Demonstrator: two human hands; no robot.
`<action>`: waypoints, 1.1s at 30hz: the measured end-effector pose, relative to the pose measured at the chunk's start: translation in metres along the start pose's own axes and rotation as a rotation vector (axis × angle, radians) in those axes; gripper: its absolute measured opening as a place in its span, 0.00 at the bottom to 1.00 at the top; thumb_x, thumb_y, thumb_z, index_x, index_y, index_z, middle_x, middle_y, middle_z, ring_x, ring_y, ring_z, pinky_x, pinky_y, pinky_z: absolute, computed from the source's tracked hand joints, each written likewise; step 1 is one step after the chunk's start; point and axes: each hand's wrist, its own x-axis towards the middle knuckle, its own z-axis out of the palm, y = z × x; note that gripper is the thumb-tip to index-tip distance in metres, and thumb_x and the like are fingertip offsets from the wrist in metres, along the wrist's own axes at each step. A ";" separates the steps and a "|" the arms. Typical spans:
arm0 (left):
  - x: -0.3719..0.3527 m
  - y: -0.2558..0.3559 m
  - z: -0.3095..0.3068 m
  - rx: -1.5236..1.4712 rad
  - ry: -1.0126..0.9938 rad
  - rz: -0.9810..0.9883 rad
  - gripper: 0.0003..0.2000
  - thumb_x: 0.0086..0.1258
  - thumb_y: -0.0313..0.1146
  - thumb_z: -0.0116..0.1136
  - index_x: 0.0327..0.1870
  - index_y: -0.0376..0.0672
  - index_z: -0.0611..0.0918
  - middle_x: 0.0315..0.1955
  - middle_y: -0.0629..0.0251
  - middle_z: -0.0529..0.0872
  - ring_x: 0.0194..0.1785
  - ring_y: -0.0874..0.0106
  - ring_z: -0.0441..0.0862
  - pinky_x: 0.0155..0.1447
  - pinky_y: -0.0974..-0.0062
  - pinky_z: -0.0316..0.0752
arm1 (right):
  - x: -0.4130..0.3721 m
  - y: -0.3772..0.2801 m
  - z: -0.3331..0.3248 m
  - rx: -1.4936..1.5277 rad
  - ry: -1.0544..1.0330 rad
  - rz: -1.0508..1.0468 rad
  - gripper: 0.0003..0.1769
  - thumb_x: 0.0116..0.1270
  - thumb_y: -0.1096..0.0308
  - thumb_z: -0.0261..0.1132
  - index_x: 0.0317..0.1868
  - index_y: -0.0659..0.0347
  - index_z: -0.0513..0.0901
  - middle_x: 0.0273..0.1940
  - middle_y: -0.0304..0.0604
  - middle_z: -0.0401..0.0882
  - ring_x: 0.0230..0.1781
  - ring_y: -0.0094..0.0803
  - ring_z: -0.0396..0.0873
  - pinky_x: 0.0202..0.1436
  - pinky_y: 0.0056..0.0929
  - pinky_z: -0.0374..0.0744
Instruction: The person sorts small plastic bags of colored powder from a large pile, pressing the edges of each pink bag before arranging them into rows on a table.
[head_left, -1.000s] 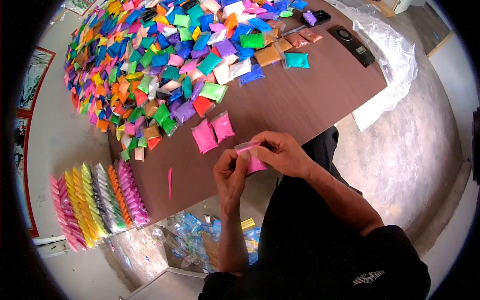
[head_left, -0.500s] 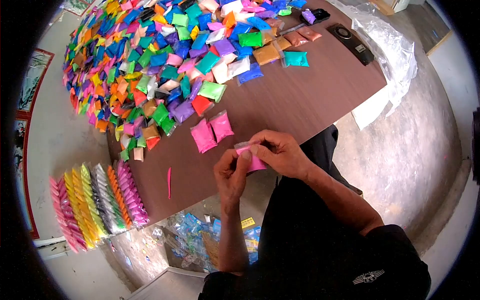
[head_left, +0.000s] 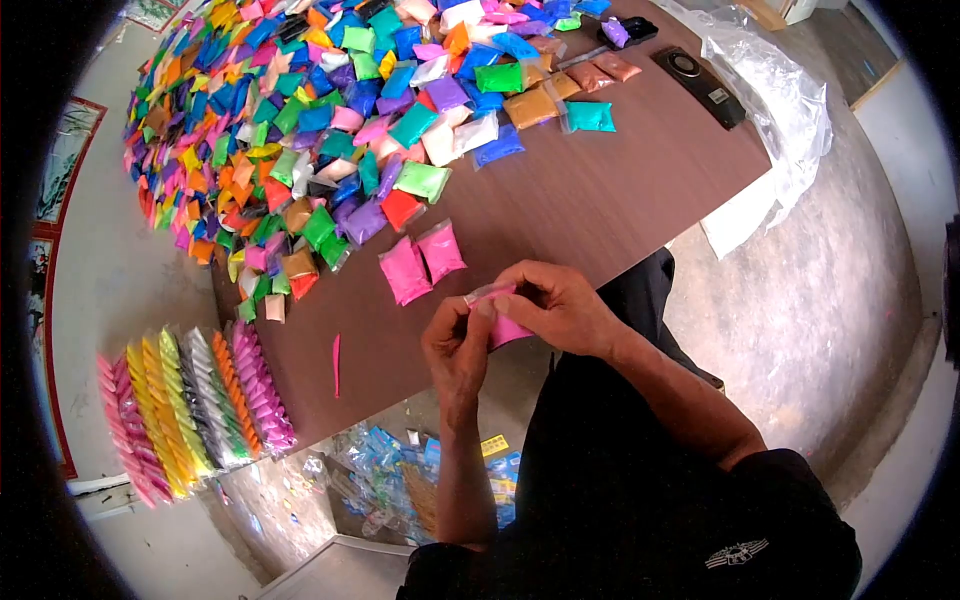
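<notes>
A pink packet in clear film (head_left: 508, 331) is pinched between my two hands at the near edge of the table. My left hand (head_left: 458, 345) grips its left side, thumb and fingers closed at the top edge. From the right, my right hand (head_left: 562, 308) holds the same top edge between thumb and forefinger. Its contents look soft; fingers cover part of it. Just beyond my hands, two more pink packets (head_left: 405, 271) lie side by side on the brown table (head_left: 600, 190). A thin pink stick-like tool (head_left: 337, 366) rests to their left.
A big heap of many-coloured packets (head_left: 330, 120) covers the table's far left. Bundled strips of packets (head_left: 195, 405) hang over the left edge. A black device (head_left: 700, 88) and clear plastic sheeting (head_left: 780, 110) lie at the far right. Plastic wrappers (head_left: 400, 480) litter the floor below.
My fingers have shifted slightly along the top edge of the pink packet, and the left hand has moved a little left. Everything on the table stays in place.
</notes>
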 end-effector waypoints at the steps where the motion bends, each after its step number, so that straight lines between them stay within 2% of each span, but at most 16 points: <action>1: 0.000 -0.001 0.000 0.000 0.000 0.000 0.10 0.76 0.40 0.65 0.37 0.44 0.83 0.26 0.81 0.77 0.29 0.88 0.68 0.32 0.85 0.62 | 0.000 0.001 -0.001 0.000 0.000 0.000 0.07 0.74 0.69 0.66 0.46 0.65 0.84 0.34 0.36 0.80 0.34 0.18 0.76 0.37 0.23 0.76; 4: 0.000 0.000 0.001 -0.002 -0.003 0.023 0.09 0.76 0.39 0.65 0.40 0.43 0.85 0.27 0.81 0.78 0.30 0.88 0.69 0.33 0.85 0.63 | -0.001 0.010 -0.002 0.007 -0.015 0.013 0.07 0.74 0.69 0.66 0.46 0.64 0.83 0.34 0.35 0.80 0.34 0.17 0.76 0.37 0.22 0.76; 6: -0.002 0.007 0.002 -0.034 -0.028 -0.051 0.07 0.77 0.32 0.63 0.44 0.38 0.85 0.30 0.79 0.80 0.34 0.88 0.72 0.37 0.86 0.66 | -0.003 0.014 -0.001 0.118 0.000 0.037 0.06 0.75 0.70 0.66 0.45 0.64 0.83 0.35 0.34 0.81 0.35 0.17 0.76 0.38 0.22 0.76; 9: 0.000 0.007 0.007 0.051 -0.066 0.020 0.08 0.77 0.33 0.64 0.46 0.37 0.86 0.30 0.79 0.80 0.34 0.87 0.73 0.37 0.85 0.68 | 0.000 0.015 0.000 0.167 0.055 -0.007 0.06 0.74 0.70 0.66 0.46 0.64 0.83 0.35 0.35 0.81 0.35 0.17 0.76 0.38 0.22 0.77; 13: 0.000 0.006 0.001 0.036 -0.062 -0.074 0.09 0.77 0.33 0.64 0.46 0.36 0.85 0.31 0.78 0.81 0.35 0.87 0.74 0.39 0.84 0.69 | 0.001 0.006 -0.003 0.050 0.031 -0.022 0.07 0.76 0.72 0.65 0.50 0.65 0.83 0.38 0.32 0.80 0.37 0.15 0.74 0.39 0.18 0.76; 15: 0.000 0.001 -0.007 0.039 -0.111 -0.053 0.09 0.77 0.34 0.64 0.46 0.36 0.85 0.32 0.77 0.83 0.36 0.86 0.75 0.41 0.84 0.71 | 0.002 0.004 -0.003 0.004 0.022 0.048 0.09 0.75 0.69 0.66 0.48 0.65 0.83 0.37 0.37 0.82 0.37 0.18 0.77 0.40 0.23 0.78; 19: 0.001 0.001 -0.005 0.031 -0.111 -0.031 0.09 0.77 0.33 0.64 0.46 0.36 0.85 0.34 0.76 0.84 0.37 0.86 0.76 0.42 0.84 0.72 | 0.004 0.003 -0.006 0.007 -0.011 0.079 0.09 0.75 0.68 0.66 0.49 0.66 0.83 0.36 0.37 0.82 0.37 0.19 0.77 0.40 0.24 0.78; 22: 0.001 0.008 0.002 -0.002 -0.103 -0.014 0.09 0.76 0.33 0.65 0.45 0.36 0.86 0.33 0.77 0.84 0.37 0.86 0.76 0.42 0.84 0.72 | 0.002 0.008 -0.005 0.017 0.035 0.031 0.08 0.75 0.69 0.65 0.48 0.65 0.83 0.36 0.37 0.82 0.37 0.19 0.78 0.41 0.23 0.78; 24: 0.000 0.017 0.004 0.020 -0.125 -0.090 0.08 0.76 0.33 0.65 0.45 0.36 0.86 0.33 0.76 0.84 0.37 0.85 0.77 0.41 0.84 0.74 | 0.001 0.012 -0.004 0.188 0.097 0.049 0.08 0.76 0.69 0.65 0.49 0.64 0.83 0.39 0.35 0.82 0.39 0.19 0.78 0.42 0.22 0.79; 28: 0.001 0.011 0.000 0.063 -0.130 -0.124 0.09 0.76 0.33 0.65 0.43 0.36 0.86 0.31 0.74 0.84 0.35 0.85 0.77 0.39 0.83 0.74 | 0.005 0.022 -0.003 0.296 0.073 -0.027 0.09 0.77 0.71 0.65 0.53 0.64 0.82 0.41 0.31 0.80 0.40 0.14 0.76 0.42 0.18 0.77; 31: 0.000 0.010 -0.004 0.034 -0.125 -0.084 0.10 0.77 0.35 0.64 0.41 0.36 0.85 0.29 0.74 0.83 0.33 0.84 0.77 0.38 0.83 0.73 | 0.007 0.016 -0.002 0.316 0.059 -0.004 0.11 0.76 0.68 0.66 0.52 0.66 0.81 0.43 0.34 0.82 0.43 0.17 0.78 0.46 0.21 0.79; 33: 0.000 0.003 -0.008 0.046 -0.098 -0.120 0.11 0.77 0.36 0.63 0.39 0.37 0.85 0.27 0.74 0.83 0.31 0.84 0.77 0.37 0.83 0.73 | 0.006 0.005 -0.006 0.230 0.027 0.106 0.12 0.76 0.68 0.67 0.53 0.67 0.81 0.43 0.34 0.82 0.43 0.18 0.79 0.47 0.21 0.79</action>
